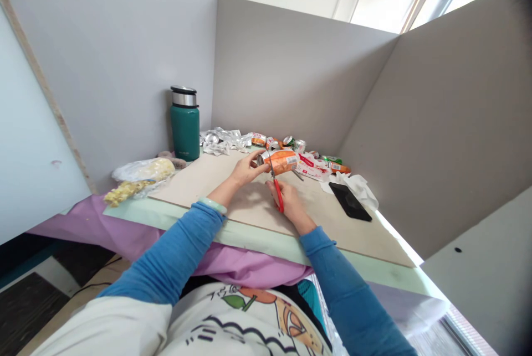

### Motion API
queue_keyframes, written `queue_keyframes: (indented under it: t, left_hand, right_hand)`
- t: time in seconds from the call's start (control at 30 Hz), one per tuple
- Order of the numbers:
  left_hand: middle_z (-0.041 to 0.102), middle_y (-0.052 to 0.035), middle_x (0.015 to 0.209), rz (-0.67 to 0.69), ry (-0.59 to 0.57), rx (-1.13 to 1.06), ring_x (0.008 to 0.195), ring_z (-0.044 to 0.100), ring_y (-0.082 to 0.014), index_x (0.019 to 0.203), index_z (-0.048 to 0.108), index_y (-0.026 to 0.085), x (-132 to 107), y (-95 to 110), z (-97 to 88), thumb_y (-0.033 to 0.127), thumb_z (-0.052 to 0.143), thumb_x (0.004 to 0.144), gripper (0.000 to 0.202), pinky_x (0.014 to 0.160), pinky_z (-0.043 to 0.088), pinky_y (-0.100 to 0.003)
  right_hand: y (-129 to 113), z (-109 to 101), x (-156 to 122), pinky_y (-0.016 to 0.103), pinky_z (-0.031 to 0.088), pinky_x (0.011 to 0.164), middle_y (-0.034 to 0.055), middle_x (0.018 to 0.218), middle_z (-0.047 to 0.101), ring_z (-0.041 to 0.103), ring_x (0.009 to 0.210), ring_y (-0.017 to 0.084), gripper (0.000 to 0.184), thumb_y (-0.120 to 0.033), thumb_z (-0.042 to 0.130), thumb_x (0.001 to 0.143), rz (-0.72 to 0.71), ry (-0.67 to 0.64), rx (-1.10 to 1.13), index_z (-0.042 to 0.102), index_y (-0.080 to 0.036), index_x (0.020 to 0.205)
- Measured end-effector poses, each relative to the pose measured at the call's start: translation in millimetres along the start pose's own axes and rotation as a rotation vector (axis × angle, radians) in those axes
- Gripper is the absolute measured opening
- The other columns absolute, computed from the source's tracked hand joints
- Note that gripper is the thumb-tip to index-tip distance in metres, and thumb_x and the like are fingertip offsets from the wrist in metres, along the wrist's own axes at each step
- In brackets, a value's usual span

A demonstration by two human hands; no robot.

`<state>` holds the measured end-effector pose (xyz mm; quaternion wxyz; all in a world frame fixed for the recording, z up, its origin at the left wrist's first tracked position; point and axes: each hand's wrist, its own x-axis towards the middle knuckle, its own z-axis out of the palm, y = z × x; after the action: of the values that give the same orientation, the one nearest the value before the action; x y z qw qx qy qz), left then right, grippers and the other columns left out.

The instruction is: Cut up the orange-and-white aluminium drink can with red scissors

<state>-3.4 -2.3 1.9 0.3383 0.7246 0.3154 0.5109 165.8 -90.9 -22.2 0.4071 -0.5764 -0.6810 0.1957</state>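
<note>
An orange drink can (285,161) lies on its side above the board, its silver end toward the left. My left hand (248,168) is closed around that silver end. In my right hand (288,199) are red-handled scissors (278,195), with my fingers closed through the handles. The scissor blades point away from me and cross the can near its left end. Whether they have cut into the metal I cannot tell.
A green bottle (185,126) stands at the back left. Crumpled silver pieces (224,139) and several cans (258,139) line the back. On the right lie a black phone (349,201) and white tissue (361,187). A plastic bag (143,170) sits at the left edge. Grey panels (291,68) enclose the table.
</note>
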Motion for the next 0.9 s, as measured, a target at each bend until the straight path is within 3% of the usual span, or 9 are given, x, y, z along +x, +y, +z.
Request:
queue_keyframes:
  t: [0.33,0.9]
  left_hand:
    - [0.071,-0.0101,0.111,0.003,0.009,0.017,0.078,0.063,-0.0142,0.14,0.063,0.014,-1,3,-0.7,0.039,0.076,0.079,0.067,0.075,0.052,-0.028]
    - [0.069,-0.0123,0.125,0.045,-0.009,0.011,0.082,0.065,-0.0137,0.143,0.057,0.016,3,-10,2.0,0.047,0.07,0.083,0.069,0.069,0.052,-0.024]
  right_hand:
    - [-3,-1,-2,0.029,0.039,0.054,0.0001,0.05,0.056,0.058,0.054,0.02,0.049,-0.067,0.052,0.095,0.001,0.012,0.006,0.055,-0.024,0.072]
    - [-3,-2,-2,0.028,0.041,0.058,0.0018,0.055,0.06,0.062,0.061,0.02,0.051,-0.066,0.049,0.096,-0.018,0.034,-0.105,0.06,-0.021,0.073]
